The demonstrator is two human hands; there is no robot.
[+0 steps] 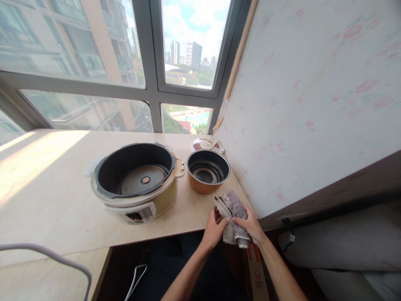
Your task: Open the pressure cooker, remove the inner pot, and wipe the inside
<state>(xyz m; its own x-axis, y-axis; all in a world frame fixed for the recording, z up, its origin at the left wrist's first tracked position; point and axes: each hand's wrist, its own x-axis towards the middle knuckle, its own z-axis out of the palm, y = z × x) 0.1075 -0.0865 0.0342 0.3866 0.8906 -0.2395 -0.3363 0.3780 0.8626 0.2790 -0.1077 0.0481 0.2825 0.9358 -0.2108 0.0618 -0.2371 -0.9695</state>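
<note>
Fingers of the left hand point(214, 228) and right hand point(250, 225) are curled closed on a folded patterned cloth point(233, 215), held at lower centre of the frame over the table edge point(188, 223). Just above it stands the copper-coloured inner pot point(208, 171); left of that, the open cooker point(136, 179). A firm two-handed grip, cloth bunched flat, likely suits wiping best.

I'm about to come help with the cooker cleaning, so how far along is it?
Done: the cooker stands open, and its inner pot sits out beside it on the table. In hand: both the left hand and right hand grip a folded cloth at the table edge. Left: the cloth touches neither cooker nor pot yet.
</note>
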